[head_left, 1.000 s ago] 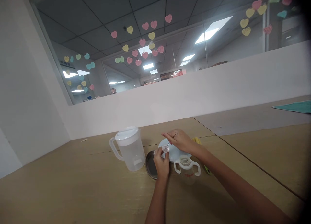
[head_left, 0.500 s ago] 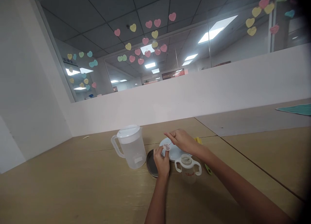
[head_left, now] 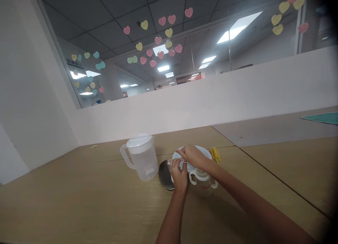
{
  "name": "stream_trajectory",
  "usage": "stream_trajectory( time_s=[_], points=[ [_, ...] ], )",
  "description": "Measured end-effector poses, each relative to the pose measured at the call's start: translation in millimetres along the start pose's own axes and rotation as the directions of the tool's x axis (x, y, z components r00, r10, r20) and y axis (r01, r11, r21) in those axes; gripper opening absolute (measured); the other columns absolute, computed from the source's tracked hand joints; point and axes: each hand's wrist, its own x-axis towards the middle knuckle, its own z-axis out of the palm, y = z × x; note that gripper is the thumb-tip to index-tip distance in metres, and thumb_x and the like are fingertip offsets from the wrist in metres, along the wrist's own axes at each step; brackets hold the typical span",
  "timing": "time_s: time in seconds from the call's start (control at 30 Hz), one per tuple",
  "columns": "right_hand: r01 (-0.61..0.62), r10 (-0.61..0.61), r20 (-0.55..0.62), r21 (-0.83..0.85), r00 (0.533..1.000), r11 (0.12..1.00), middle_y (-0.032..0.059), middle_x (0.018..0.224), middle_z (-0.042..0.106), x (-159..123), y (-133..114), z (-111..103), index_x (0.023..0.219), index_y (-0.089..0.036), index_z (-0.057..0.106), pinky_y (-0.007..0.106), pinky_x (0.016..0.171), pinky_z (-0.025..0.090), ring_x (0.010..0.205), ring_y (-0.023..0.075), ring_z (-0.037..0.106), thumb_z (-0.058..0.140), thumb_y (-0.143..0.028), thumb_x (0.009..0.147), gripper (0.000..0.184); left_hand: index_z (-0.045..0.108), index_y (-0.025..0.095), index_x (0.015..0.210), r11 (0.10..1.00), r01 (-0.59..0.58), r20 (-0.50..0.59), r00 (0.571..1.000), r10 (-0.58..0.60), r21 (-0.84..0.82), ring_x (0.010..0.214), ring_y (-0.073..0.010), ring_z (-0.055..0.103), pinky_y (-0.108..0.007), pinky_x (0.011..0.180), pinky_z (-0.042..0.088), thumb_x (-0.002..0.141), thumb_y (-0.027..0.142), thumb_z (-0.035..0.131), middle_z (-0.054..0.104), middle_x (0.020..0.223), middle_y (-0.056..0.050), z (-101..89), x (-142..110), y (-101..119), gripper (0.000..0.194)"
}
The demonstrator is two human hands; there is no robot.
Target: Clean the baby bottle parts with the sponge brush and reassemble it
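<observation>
My left hand [head_left: 179,175] is closed, pinching a small clear round piece [head_left: 183,159] that looks like a baby bottle's nipple. Right above it, my right hand [head_left: 194,156] is closed with its fingertips at the piece; whatever thin thing it grips is hidden now. Just below my right wrist stands a clear baby bottle [head_left: 204,187] with two white handles and an uncovered neck. Behind both hands lies a pale blue-white plate [head_left: 202,149]. A dark round metal tray [head_left: 164,175] is partly covered by my left hand, with a bit of something white at its edge.
To the left stands a lidded translucent pitcher [head_left: 145,161], its handle facing left. A yellow-headed brush [head_left: 215,154] lies beyond my right forearm. At the far right is a teal cloth [head_left: 322,117]. A white wall [head_left: 171,111] with a window borders the table [head_left: 105,198].
My right hand has come down onto the clear piece, hiding the thin rod seen before. My left hand has shifted slightly right. The view has tilted a little.
</observation>
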Motion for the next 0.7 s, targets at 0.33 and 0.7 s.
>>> stream_trajectory(
  time_s=[0.33,0.7],
  points=[
    [0.152,-0.152,0.003,0.016,0.988,0.988,0.0041,0.074,0.065,-17,-16,-45,0.081,-0.015,0.062,0.023,0.058,0.031,0.064,0.0133,0.056,0.034,-0.018,0.096,0.031,0.065,0.019,0.077,0.999,0.034,-0.010,0.999,-0.034,-0.021,0.079,-0.0185,0.053,-0.028,0.072,0.039,0.083,0.027,0.053,0.065,0.077,-0.003,-0.7,1,-5,0.015],
    [0.189,-0.191,0.024,0.049,0.981,0.981,0.0059,0.079,0.067,-11,-4,-12,0.079,-0.016,0.061,0.025,0.062,0.034,0.074,0.0160,0.060,0.031,-0.024,0.097,0.036,0.067,0.018,0.077,0.995,0.076,-0.077,0.994,-0.081,-0.066,0.074,-0.0167,0.057,-0.027,0.068,0.042,0.081,0.027,0.054,0.066,0.075,-0.003,-4.0,6,-2,0.017]
  ],
)
